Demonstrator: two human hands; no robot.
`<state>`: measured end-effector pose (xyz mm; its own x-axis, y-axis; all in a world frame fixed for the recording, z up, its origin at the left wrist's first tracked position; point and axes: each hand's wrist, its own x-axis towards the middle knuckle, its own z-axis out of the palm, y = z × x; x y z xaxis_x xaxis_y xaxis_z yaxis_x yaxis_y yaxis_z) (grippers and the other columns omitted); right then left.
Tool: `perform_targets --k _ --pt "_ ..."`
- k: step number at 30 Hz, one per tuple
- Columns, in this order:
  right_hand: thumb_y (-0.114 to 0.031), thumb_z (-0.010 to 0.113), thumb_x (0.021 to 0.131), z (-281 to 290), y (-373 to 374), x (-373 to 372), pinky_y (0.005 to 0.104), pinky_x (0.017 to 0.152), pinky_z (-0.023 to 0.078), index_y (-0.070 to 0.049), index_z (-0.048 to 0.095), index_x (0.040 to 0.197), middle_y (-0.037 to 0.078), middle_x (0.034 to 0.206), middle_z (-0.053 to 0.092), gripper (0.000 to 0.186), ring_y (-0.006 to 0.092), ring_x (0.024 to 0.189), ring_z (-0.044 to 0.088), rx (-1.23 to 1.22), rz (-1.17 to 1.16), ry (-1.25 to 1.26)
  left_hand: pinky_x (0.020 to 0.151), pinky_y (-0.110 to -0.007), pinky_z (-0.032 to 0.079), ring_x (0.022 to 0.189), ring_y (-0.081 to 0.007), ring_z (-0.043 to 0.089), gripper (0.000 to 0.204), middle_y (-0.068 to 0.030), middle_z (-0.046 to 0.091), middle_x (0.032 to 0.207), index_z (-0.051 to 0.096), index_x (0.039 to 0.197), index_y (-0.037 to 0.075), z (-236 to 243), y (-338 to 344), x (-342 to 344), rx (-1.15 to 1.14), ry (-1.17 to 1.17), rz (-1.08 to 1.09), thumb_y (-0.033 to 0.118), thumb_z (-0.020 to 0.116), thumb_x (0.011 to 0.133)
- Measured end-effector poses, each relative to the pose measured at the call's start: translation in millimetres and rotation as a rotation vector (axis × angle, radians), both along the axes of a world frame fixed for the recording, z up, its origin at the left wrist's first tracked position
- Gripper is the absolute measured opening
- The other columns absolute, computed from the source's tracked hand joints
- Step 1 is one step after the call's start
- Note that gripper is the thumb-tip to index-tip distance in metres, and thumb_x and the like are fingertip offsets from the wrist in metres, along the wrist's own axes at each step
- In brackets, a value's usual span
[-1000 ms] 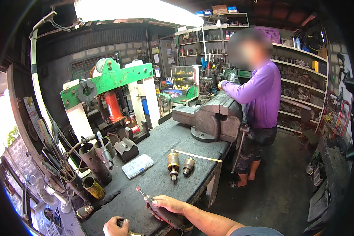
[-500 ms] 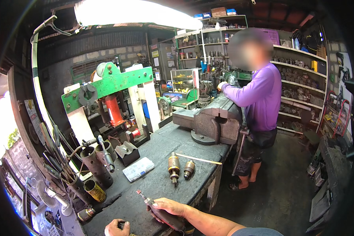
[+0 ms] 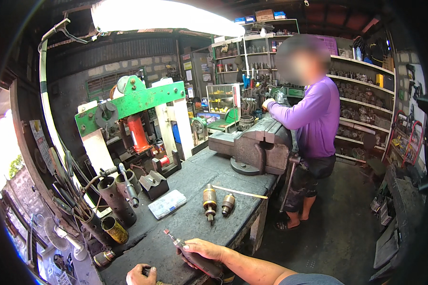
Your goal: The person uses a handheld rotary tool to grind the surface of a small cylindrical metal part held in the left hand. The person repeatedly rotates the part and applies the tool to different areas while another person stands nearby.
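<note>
My right hand (image 3: 202, 249) is wrapped round a dark rotary tool (image 3: 200, 262), its slim shaft and small reddish tip pointing up and left above the bench. Low in the picture, my left hand (image 3: 139, 275) is curled closed beside a small dark piece that I cannot make out; the lower edge cuts the hand off. Beyond the tool, a motor armature (image 3: 209, 203) with copper bands and a toothed shaft end lies on the workbench (image 3: 176, 221). A shorter metal cylindrical part (image 3: 228, 204) rests just right of it.
A large bench vise (image 3: 259, 147) stands at the far right, with a person in a purple shirt (image 3: 314, 114) behind it. A clear plastic case (image 3: 167, 204), a thin strip (image 3: 240, 192) and metal tubes (image 3: 116, 202) of tools are on the bench. A green press frame (image 3: 133, 107) rises beyond.
The rotary tool's tip has shifted very slightly to the left. Both hands keep their hold, and the parts on the bench have not moved.
</note>
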<state>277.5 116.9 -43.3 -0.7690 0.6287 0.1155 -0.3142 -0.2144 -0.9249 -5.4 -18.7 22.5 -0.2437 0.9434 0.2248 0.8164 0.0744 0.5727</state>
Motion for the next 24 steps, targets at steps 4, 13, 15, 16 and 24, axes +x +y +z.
perform_targets --k 4,13,15,16,24 --pt "-0.051 0.061 0.12 -0.6 0.0 -2.0 0.033 0.064 0.059 -0.001 0.069 0.131 0.007 0.088 0.071 0.052 0.0175 0.072 0.073 0.018 -0.005 0.003 0.093 -0.048 0.064 0.099 -0.0386 0.083 0.035 -0.0185 0.086 0.105 0.086 0.117 0.008 1.2 -0.8 1.2 0.006 -0.003 -0.004 0.04 0.084 0.103" --pt "-0.049 0.062 0.119 -1.1 2.0 1.7 0.0339 0.071 0.061 0.0 0.068 0.135 0.008 0.096 0.072 0.051 0.0188 0.077 0.073 0.021 0.024 -0.019 0.092 -0.048 0.064 0.098 -0.0388 0.083 0.035 -0.0188 0.086 0.104 0.086 0.117 0.007 2.8 -1.6 2.7 0.002 -0.021 -0.005 0.039 0.084 0.103" --pt "-0.049 0.062 0.119 -2.0 2.5 1.6 0.0341 0.071 0.061 0.0 0.068 0.135 0.009 0.097 0.073 0.051 0.0188 0.077 0.073 0.021 0.025 -0.029 0.092 -0.048 0.064 0.097 -0.0388 0.083 0.035 -0.0188 0.086 0.104 0.086 0.117 0.007 1.8 -1.3 2.7 0.015 -0.008 -0.006 0.039 0.084 0.103" --pt "-0.049 0.062 0.119 -2.4 2.8 1.5 0.0342 0.071 0.061 0.0 0.068 0.134 0.009 0.097 0.073 0.051 0.0187 0.077 0.073 0.023 0.027 -0.035 0.092 -0.048 0.064 0.097 -0.0388 0.083 0.035 -0.0187 0.086 0.104 0.086 0.117 0.007 1.3 -1.3 2.6 0.017 -0.007 -0.003 0.039 0.084 0.103" --pt "-0.048 0.064 0.118 -2.5 2.6 1.0 0.0342 0.071 0.061 -0.001 0.069 0.135 0.008 0.098 0.073 0.05 0.0186 0.078 0.073 -0.004 0.034 -0.017 0.093 -0.049 0.064 0.098 -0.0397 0.083 0.034 -0.0184 0.086 0.104 0.086 0.117 0.008 1.2 -1.2 2.9 0.062 0.005 -0.024 0.039 0.084 0.103"
